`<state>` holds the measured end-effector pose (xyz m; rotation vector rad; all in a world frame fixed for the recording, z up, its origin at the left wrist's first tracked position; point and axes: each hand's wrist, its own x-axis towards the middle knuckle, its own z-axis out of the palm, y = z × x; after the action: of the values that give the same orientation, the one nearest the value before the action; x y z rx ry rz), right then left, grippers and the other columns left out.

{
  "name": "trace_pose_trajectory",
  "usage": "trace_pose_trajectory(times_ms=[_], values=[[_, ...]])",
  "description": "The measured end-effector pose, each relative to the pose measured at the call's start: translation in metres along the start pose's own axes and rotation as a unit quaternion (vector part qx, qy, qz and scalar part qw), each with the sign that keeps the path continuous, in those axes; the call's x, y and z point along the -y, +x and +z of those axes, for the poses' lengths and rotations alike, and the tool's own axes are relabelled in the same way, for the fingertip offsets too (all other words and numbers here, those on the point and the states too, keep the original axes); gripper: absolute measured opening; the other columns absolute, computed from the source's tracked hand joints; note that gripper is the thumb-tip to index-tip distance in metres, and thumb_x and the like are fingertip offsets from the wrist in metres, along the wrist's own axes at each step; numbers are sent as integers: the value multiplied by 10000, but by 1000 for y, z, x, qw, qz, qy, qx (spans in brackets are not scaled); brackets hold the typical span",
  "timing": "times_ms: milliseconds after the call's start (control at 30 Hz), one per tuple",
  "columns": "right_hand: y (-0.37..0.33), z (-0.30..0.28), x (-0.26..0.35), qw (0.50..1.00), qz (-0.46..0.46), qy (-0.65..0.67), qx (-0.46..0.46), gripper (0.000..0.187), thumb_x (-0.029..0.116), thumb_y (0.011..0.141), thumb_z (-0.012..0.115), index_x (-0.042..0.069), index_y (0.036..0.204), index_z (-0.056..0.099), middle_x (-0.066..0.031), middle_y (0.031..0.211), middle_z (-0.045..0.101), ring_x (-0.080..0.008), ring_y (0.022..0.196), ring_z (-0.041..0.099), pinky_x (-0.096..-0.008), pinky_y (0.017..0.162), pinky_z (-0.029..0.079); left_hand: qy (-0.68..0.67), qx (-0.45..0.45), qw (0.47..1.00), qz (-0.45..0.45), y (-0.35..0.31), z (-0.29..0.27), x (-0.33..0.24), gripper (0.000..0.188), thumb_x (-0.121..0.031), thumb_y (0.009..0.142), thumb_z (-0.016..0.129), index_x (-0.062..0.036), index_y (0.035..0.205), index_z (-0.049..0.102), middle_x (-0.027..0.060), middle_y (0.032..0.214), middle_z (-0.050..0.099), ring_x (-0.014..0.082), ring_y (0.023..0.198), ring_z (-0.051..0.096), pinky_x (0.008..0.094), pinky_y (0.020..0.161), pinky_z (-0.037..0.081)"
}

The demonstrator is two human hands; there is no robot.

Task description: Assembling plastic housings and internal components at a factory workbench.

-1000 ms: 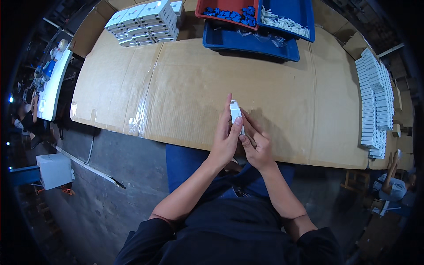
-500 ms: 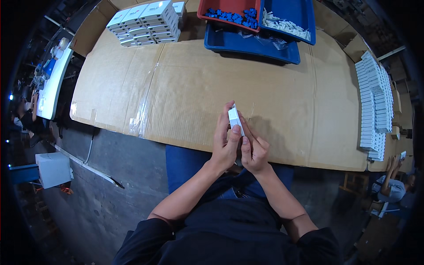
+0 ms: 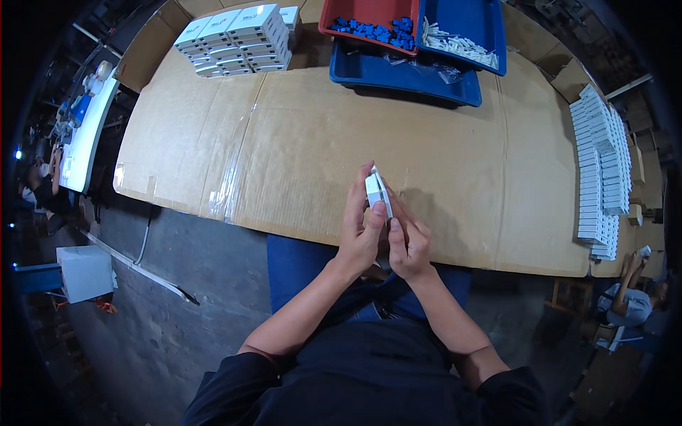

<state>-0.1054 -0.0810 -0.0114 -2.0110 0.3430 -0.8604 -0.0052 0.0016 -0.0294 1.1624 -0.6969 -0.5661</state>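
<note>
A small flat white plastic casing (image 3: 374,189) is held tilted above the near edge of the table, its narrow side turned up. A dark gap runs between its two halves toward the far end. My left hand (image 3: 359,238) grips it from the left, thumb on the near part and fingers along the outer side. From the right, my right hand (image 3: 410,252) closes on its near end, with thumb and fingers pressed together there. My palms hide part of the casing's lower end.
A cardboard-covered table (image 3: 312,142) lies ahead. Stacked white boxes (image 3: 245,35) stand far left. A red tray (image 3: 369,46) of blue parts, a blue tray (image 3: 497,32) of white parts and a lower blue tray (image 3: 398,85) sit far. White stacks (image 3: 600,163) line the right; people work at both sides.
The casing has turned slightly in my hands, and the gap between its halves now shows wider. Both hands stay in nearly the same place.
</note>
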Motion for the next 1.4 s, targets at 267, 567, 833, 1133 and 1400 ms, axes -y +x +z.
trace_pose_trajectory(times_ms=[267,567,833,1133,1400], values=[[19,-16,17,887,327,327,2,512,312,1087,577,-44,1453,535,-116,1360,628,-190,1228,597,-332,1080,451,84,41,994,50,7,-6,1,1066,-566,950,625,9,1659,74,254,1579,360,339,1480,368,483,1237,248],[16,3,32,882,313,351,-10,450,120,1062,610,-31,1472,504,-119,1364,624,-166,1226,605,-333,1091,461,164,5,982,89,7,-3,1,1029,-641,911,622,81,1572,305,291,1442,461,414,1349,456,507,1125,377],[-1,21,32,859,321,390,-81,450,244,1081,617,-37,1429,566,-91,1289,663,-121,1139,630,-279,997,504,233,-57,951,195,5,0,0,1004,-750,913,547,106,1431,468,297,1350,515,429,1267,501,534,1044,440],[-6,25,47,914,306,243,-108,461,391,1094,580,-10,899,696,21,792,648,-41,708,543,-250,616,436,216,-88,946,226,7,-1,-2,809,-607,984,420,124,1301,560,301,1193,595,415,1094,592,476,912,511],[-11,28,51,931,282,210,-101,457,337,1127,506,-68,1036,697,3,849,663,-55,797,550,-256,674,460,208,-94,946,231,4,-2,-1,806,-610,967,392,114,1269,577,296,1177,599,401,1066,602,460,871,521]])
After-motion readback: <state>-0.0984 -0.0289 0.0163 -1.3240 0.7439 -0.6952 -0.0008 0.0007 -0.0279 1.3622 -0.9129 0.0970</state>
